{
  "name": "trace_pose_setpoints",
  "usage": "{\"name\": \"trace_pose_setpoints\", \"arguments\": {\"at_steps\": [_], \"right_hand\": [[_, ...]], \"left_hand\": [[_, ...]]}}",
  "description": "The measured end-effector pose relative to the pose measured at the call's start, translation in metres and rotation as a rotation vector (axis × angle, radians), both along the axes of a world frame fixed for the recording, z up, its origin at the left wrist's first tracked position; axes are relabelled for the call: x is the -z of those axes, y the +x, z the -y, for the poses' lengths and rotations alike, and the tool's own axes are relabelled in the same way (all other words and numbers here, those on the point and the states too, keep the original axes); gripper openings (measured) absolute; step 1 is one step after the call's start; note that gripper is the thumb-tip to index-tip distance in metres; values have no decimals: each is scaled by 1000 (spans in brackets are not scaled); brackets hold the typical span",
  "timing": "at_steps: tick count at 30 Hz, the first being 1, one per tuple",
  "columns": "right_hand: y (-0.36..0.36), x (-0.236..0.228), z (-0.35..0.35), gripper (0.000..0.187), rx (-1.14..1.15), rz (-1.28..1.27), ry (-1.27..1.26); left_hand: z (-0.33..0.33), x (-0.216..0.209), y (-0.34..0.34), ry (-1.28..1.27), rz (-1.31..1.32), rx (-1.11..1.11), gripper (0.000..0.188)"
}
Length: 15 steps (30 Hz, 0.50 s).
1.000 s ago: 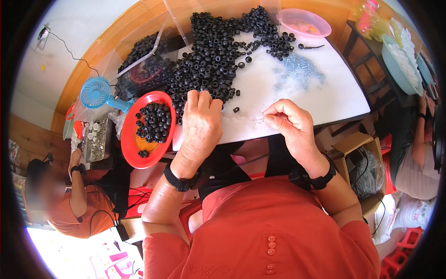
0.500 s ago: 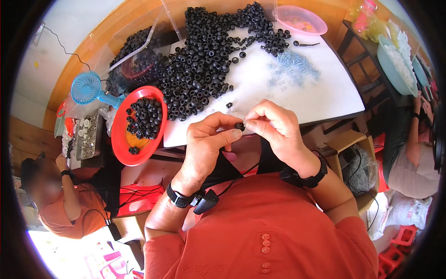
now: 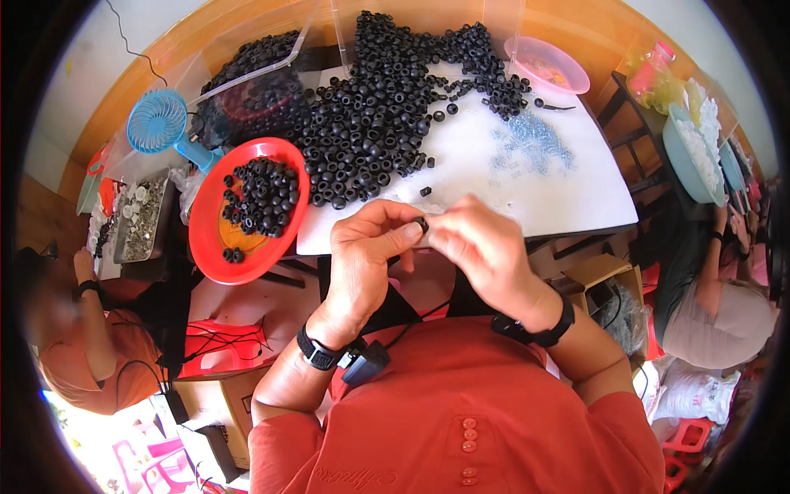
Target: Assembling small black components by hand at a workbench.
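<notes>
A small black hollow plastic piece (image 3: 422, 224) is pinched between the thumb and forefinger of my left hand (image 3: 366, 247), just off the near edge of the white tabletop. Close against it, my right hand (image 3: 477, 243) has its fingers curled together and is blurred by motion. Whatever those fingertips grip is too small and smeared to make out. One loose black piece (image 3: 425, 191) lies on the tabletop (image 3: 461, 152) just beyond my hands. A large heap of similar black pieces (image 3: 362, 132) spreads farther back.
Left of the heap, a red oval basin (image 3: 206, 239) holds more black pieces beside a blue fan (image 3: 160, 123). Small clear bluish pieces (image 3: 531, 144) lie at right, near a pink bowl (image 3: 568, 81). People sit at both sides; a cardboard box (image 3: 605, 272) stands right.
My right hand has turned and its fingers have curled in closer to the black piece. My left hand keeps its pinch. The whole view has shifted slightly.
</notes>
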State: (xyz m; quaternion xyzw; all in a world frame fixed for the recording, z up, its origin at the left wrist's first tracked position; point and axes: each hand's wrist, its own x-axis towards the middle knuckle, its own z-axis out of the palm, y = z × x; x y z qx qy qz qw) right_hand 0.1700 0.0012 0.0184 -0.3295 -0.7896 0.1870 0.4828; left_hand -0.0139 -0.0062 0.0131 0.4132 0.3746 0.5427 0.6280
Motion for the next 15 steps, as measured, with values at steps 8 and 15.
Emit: {"name": "trace_pose_setpoints", "arguments": {"at_steps": [8,15], "right_hand": [[-17,0,-58,8,149,651,307],[-17,-5,-62,8,144,740,233]], "left_hand": [[-15,8,-12,16,104,-70,18],[-16,12,-22,39,181,5,23]]}}
